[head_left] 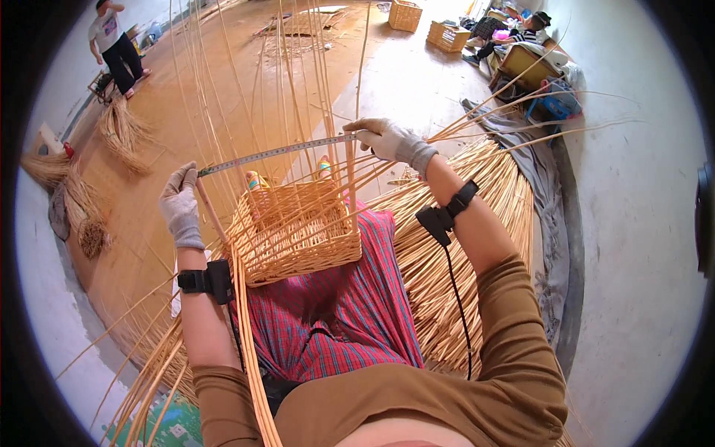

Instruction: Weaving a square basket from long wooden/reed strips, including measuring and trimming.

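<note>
A tape measure [279,151] spans two upright wooden sticks above the partly woven wicker basket [294,238], which rests in my lap on a red striped cloth [372,290]. My left hand [180,201], in a pale work glove, pinches the tape's left end at the top of the left stick [212,212]. My right hand [387,140], gloved likewise, holds the tape's other end at the top of the right stick [351,179]. Long unwoven rods rise from the basket and spread out to both sides. My feet show just beyond the basket.
A large pile of rods [477,201] lies right of me. Loose bundles [119,134] lie along the left. One person [119,45] stands at back left; another [506,37] sits at back right near two baskets [406,16]. A wall [633,261] runs along the right.
</note>
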`<control>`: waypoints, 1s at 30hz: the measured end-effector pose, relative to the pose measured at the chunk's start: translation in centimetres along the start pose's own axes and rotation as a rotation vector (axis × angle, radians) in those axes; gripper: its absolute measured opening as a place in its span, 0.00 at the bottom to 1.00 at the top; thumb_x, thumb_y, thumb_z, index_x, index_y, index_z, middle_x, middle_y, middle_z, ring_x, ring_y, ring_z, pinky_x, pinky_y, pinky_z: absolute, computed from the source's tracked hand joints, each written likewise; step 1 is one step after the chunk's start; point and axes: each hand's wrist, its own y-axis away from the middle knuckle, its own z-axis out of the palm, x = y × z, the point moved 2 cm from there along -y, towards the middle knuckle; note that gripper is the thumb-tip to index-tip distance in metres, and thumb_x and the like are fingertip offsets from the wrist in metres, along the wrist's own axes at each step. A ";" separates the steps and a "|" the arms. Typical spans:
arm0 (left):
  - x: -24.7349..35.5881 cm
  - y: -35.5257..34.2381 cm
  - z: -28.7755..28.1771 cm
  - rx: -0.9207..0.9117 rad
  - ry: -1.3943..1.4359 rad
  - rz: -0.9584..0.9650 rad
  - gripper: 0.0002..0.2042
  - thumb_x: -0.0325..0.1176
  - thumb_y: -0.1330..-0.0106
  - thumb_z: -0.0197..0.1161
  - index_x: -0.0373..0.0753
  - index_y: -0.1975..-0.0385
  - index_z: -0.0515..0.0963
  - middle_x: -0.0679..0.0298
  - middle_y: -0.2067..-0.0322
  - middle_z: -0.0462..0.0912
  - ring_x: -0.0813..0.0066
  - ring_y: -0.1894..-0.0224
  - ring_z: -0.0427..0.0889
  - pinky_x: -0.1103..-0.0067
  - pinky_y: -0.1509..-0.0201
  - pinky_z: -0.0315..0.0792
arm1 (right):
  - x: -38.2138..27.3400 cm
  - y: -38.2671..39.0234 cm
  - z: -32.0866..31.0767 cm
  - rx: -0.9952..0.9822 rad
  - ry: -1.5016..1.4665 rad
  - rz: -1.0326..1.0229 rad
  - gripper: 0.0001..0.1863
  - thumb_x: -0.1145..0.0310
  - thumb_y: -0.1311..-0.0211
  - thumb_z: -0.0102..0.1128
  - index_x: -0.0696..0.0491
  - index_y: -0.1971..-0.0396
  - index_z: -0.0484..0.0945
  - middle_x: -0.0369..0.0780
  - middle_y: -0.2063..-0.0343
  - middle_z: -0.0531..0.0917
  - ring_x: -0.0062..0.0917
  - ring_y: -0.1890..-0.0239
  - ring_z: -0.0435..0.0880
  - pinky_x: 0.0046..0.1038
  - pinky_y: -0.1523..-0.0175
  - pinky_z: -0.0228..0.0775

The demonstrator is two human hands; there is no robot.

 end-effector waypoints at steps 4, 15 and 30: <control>-0.2 0.2 0.1 -0.020 0.053 0.007 0.10 0.26 0.29 0.68 0.32 0.51 0.86 0.62 0.55 0.90 0.78 0.55 0.85 0.82 0.46 0.79 | 0.4 -0.3 0.0 -0.022 -0.057 -0.051 0.18 0.62 0.29 0.58 0.43 0.42 0.85 0.39 0.62 0.90 0.24 0.59 0.88 0.27 0.49 0.79; 1.5 1.6 0.5 0.018 -0.343 0.066 0.09 0.27 0.28 0.67 0.33 0.52 0.87 0.66 0.58 0.91 0.83 0.58 0.83 0.83 0.50 0.78 | 2.1 -2.1 0.6 -0.116 -0.205 0.025 0.20 0.68 0.27 0.55 0.43 0.40 0.84 0.36 0.60 0.91 0.22 0.58 0.87 0.24 0.48 0.77; 35.5 16.2 4.6 -0.710 -0.526 0.888 0.22 0.36 0.27 0.61 0.31 0.38 0.75 0.53 0.38 0.79 0.61 0.39 0.81 0.64 0.31 0.70 | -8.3 16.5 12.8 -0.314 -0.343 -0.131 0.19 0.54 0.31 0.60 0.44 0.46 0.85 0.43 0.56 0.90 0.37 0.56 0.89 0.35 0.47 0.79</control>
